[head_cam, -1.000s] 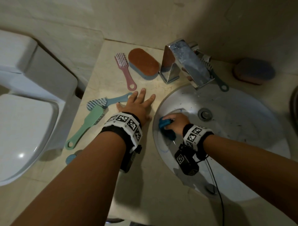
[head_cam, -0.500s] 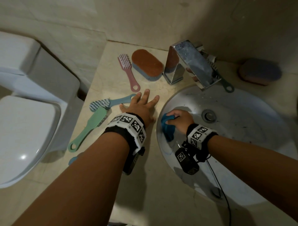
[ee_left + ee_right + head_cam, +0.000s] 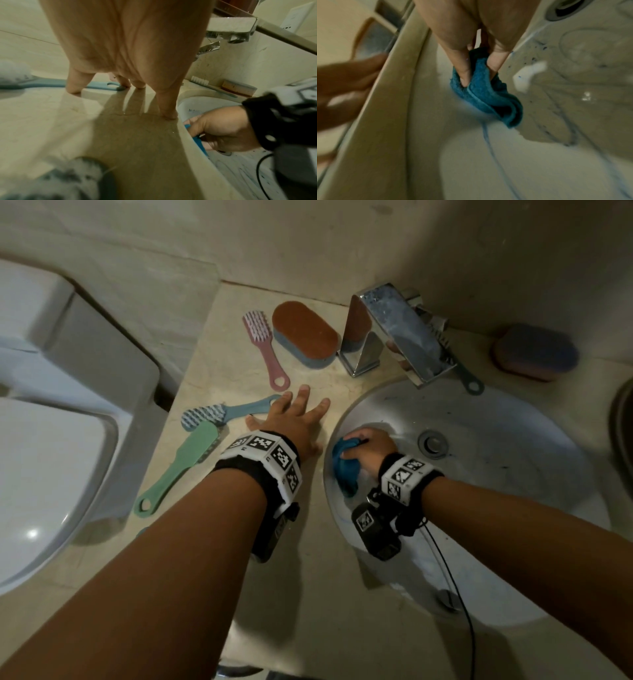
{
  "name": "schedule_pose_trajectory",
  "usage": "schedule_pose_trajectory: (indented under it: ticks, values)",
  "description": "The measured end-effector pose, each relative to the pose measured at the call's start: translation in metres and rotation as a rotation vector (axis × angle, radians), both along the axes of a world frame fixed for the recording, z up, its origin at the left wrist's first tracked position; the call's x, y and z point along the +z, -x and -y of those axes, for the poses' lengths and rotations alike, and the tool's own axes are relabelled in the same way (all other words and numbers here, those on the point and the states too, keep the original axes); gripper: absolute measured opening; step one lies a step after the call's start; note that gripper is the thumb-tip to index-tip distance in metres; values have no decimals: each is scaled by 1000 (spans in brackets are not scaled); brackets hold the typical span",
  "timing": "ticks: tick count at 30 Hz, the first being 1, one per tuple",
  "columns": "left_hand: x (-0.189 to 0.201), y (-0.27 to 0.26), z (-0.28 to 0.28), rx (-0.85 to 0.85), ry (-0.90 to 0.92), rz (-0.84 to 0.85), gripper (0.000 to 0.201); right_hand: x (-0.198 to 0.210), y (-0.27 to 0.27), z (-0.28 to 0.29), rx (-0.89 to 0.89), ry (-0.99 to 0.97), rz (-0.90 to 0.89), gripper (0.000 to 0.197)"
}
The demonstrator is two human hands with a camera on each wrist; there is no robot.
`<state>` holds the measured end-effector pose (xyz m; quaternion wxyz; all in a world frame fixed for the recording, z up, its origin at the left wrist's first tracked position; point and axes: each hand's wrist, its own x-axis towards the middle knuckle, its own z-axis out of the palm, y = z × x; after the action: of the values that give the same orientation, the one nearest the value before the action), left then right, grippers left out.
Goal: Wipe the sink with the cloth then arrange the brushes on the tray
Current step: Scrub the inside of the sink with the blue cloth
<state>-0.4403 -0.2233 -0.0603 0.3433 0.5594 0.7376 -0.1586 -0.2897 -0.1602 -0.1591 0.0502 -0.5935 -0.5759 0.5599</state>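
Observation:
My right hand (image 3: 368, 448) grips a bunched blue cloth (image 3: 346, 465) (image 3: 486, 93) against the left inner wall of the white sink (image 3: 513, 460), left of the drain (image 3: 432, 442). Blue streaks mark the basin (image 3: 488, 143). My left hand (image 3: 294, 419) lies flat with spread fingers on the beige counter (image 3: 51, 121) beside the sink rim. Its fingertips (image 3: 123, 83) touch the end of a blue brush (image 3: 222, 412). A green brush (image 3: 181, 463) and a pink brush (image 3: 265, 347) lie further left. A dark teal brush (image 3: 462, 371) pokes out behind the tap.
A chrome tap (image 3: 394, 333) overhangs the back of the sink. A brown-topped scrubber (image 3: 305, 337) sits left of it, another (image 3: 536, 352) at the back right. A toilet (image 3: 51, 440) stands at the left. A black cable (image 3: 455, 587) trails over the basin.
The right hand has shifted the cloth a little along the left wall of the sink, with more cloth now hanging below the hand. The left hand stays flat on the counter.

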Motion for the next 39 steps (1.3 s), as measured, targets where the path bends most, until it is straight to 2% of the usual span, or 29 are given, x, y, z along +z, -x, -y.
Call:
schedule_pose_trajectory:
  ticks: [2, 4, 7, 9, 11, 15, 19, 21, 25, 28, 30, 32, 34, 37, 39]
  values:
    - [0, 0, 0, -1, -1, -1, 77, -2, 4, -14, -133, 37, -35, 21]
    - [-2, 1, 0, -4, -4, 0, 77, -3, 3, -18, -149, 30, -46, 24]
    - [-2, 0, 0, -2, -6, -1, 78, 4, -1, 0, 21, 34, -42, 19]
    - [-1, 0, 0, -9, -10, -2, 77, 5, -6, 17, 176, 47, 6, 23]
    - [0, 0, -1, -11, -6, 2, 77, 5, -9, 28, 220, 46, 25, 25]
    - [1, 0, -1, -13, 7, 2, 78, 3, -4, 17, 125, -7, 34, 24]
    - [2, 0, -1, 0, 4, 8, 78, 3, 0, 8, -72, 30, -97, 29]
    - [2, -1, -1, -3, -1, 1, 78, 5, -3, 16, 11, -1, -68, 28]
    - [6, -1, -1, -11, 4, 1, 77, 8, -12, 34, 355, -68, 91, 25]
    - [6, -1, -1, -9, 7, 8, 77, 11, -10, 30, 417, -78, 112, 22]
    - [6, -1, -1, -11, 11, 5, 77, 14, -4, 18, 306, -80, 97, 23]
    - [6, -1, -1, -8, 11, 2, 77, 12, 1, 8, 73, -44, -9, 27]
    - [6, -2, -1, -5, 10, 5, 78, 8, 1, 6, -60, -40, -81, 27]
    - [6, -2, -1, -10, 15, 2, 77, 8, -7, 11, -15, 18, -114, 22]
    - [6, -2, -1, -13, 14, 4, 78, 13, -14, 13, 53, 77, -133, 28]
